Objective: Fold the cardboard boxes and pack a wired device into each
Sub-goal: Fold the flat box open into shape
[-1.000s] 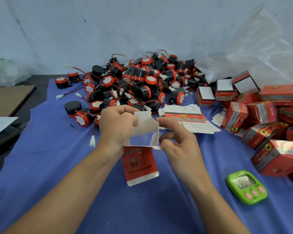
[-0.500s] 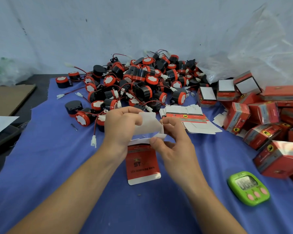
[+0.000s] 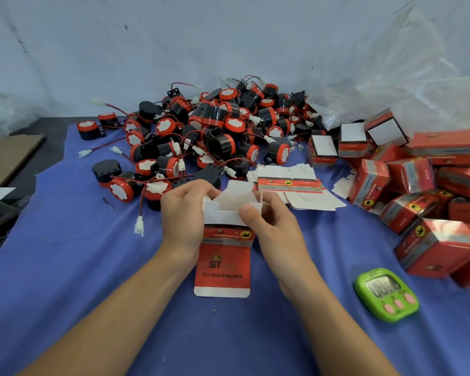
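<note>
Both hands' fingers pinching box flaps

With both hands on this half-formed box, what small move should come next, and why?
Probably fold the white end flaps inward to close that end: the box is pinched by the left hand and right hand, its flaps still stand open, and no device is inside yet.

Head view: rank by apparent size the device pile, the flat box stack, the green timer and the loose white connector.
1. device pile
2. flat box stack
3. green timer, close to the stack; it sits nearer the camera, so that order is unsure
4. loose white connector
</note>
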`<state>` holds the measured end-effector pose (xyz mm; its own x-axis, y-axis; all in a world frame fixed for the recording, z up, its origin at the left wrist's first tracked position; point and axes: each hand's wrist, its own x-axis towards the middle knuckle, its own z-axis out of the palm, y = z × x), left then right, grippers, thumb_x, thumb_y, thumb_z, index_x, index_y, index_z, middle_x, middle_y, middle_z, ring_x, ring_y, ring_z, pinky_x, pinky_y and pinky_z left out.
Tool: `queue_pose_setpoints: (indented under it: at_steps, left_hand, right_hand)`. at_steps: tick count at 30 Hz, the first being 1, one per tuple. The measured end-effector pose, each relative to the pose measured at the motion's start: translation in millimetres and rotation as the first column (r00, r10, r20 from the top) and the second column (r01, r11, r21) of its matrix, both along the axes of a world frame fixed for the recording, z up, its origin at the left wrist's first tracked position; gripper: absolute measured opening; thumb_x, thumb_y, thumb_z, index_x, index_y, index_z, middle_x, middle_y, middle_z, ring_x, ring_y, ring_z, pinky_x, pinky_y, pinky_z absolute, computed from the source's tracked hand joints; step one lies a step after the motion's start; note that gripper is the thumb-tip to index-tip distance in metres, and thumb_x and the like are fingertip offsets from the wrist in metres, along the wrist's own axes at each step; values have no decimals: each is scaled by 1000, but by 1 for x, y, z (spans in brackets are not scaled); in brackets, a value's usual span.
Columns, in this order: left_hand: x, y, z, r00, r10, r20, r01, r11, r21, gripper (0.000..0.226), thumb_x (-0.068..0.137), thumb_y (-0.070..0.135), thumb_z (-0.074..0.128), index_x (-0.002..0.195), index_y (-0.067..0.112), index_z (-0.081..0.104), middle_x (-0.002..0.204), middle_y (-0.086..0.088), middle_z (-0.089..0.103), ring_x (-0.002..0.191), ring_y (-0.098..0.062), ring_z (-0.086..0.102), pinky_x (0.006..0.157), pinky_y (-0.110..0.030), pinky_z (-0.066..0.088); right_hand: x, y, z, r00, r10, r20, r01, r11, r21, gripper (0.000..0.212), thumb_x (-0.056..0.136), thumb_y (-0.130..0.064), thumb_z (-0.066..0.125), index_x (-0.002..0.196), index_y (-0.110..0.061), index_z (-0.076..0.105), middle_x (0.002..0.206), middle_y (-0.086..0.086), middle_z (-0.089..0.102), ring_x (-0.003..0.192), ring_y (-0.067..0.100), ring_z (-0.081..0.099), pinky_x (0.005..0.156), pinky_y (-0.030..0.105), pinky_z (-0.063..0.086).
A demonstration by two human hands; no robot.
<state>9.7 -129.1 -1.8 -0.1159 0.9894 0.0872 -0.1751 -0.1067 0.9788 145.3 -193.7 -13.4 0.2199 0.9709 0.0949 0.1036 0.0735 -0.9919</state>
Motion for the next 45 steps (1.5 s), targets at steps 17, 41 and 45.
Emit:
queue_pose_setpoints:
  at_steps: [17,41,45]
  left_hand:
    - [-3,-15,-11,938,-141,-317,176,981,85,31,67,14,60,91,34,60,74,5,68,62,-14,61,51,-30,49]
    - [-16,-17,-7,768,-595,-236,566,803,-185,47,97,-10,54,128,22,70,107,-2,79,87,-13,73,67,-23,57]
    - [-13,-16,-14,810,-529,-252,508,849,-149,50,91,-13,56,118,23,77,105,-5,80,91,-19,75,71,-27,59]
  right_hand:
    - [2,-1,-2,954,-226,199,222,974,40,19,95,-21,64,104,-34,74,88,-16,75,81,3,70,63,22,56]
    - [22,5,-13,989,129,-71,-133,989,-59,30,92,-3,70,111,-24,80,101,2,81,94,24,77,84,44,62]
    - [26,6,-13,978,190,-84,-197,976,-92,26,100,-11,59,111,-23,80,107,4,80,103,29,74,97,53,58]
